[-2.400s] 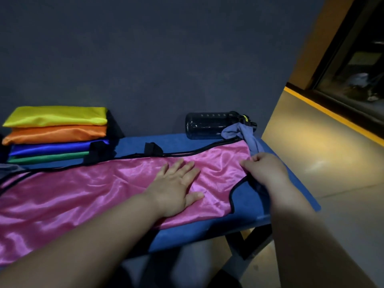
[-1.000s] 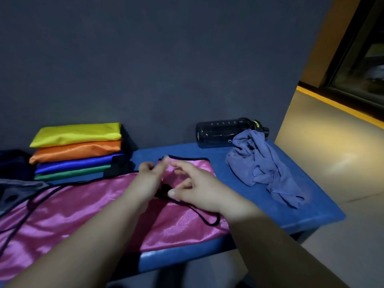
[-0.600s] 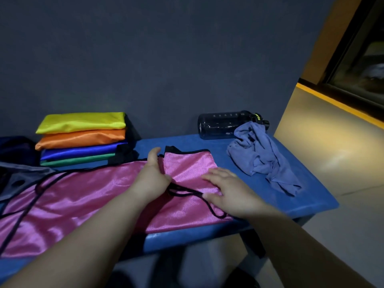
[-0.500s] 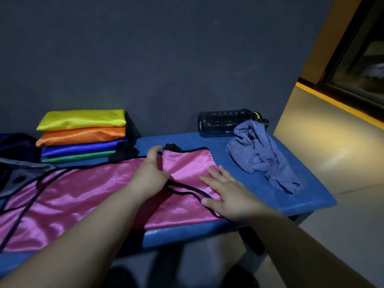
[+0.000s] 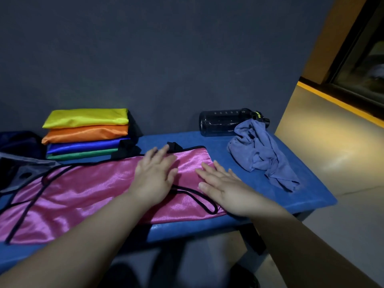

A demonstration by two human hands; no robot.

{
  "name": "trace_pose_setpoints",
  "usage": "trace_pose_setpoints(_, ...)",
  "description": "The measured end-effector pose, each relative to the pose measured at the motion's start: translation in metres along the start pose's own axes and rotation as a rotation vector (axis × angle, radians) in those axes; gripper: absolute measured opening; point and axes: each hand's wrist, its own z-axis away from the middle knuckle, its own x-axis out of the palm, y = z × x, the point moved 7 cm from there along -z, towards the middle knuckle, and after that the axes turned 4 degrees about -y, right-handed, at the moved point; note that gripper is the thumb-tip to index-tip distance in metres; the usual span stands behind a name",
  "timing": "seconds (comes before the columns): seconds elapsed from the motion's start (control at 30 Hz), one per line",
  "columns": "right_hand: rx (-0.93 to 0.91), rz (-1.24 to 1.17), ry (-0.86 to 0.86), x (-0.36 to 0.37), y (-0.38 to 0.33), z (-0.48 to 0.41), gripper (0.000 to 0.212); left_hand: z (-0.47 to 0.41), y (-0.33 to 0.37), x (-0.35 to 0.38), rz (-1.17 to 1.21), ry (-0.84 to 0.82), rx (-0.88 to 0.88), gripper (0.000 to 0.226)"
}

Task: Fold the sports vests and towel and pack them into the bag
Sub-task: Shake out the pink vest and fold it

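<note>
1. at the far left a dark bag point(image 5: 18, 142) lies at the desk point(image 5: 291, 196) edge, partly out of view; it looks like where everything must end up.
2. next to it sits a stack of folded vests point(image 5: 87, 134), yellow on orange on blue on green, against the wall.
3. the pink vest point(image 5: 72, 190) stretches along the desk in front of us, its right end already turned over into a doubled flap.
4. our left hand point(image 5: 153, 179) lies flat on that flap, grip released, fingers spread, holding nothing.
5. our right hand point(image 5: 224, 190) presses flat just beside it, grip likewise released, over the black trim loop.
6. to do this well, we judge we should sweep outward from the crease, tuck the trim loop inside, and square the edges before the next fold.
7. at the right the purple towel point(image 5: 261, 154) lies crumpled, unfolded, touching a dark water bottle point(image 5: 226, 122) on its side.
</note>
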Motion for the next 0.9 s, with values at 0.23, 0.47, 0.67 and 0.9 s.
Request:
trace_pose_setpoints(0.23,0.140,0.248,-0.163,0.028,0.014,-0.009,0.072,-0.005,-0.004,0.042,-0.171,-0.400,0.028,0.064)
trace_pose_setpoints(0.47,0.173,-0.039,0.179,-0.007,0.014,-0.009,0.063,-0.008,0.000,0.041,-0.170,-0.399,0.094,0.065)
trace_pose_setpoints(0.67,0.466,-0.147,0.333,-0.025,0.044,-0.023,0.045,-0.002,0.002,0.021,-0.122,-0.196,0.066,0.059)
trace_pose_setpoints(0.9,0.481,-0.086,0.226,-0.017,0.040,-0.040,0.035,0.016,-0.014,0.032,-0.209,-0.387,0.052,0.071)
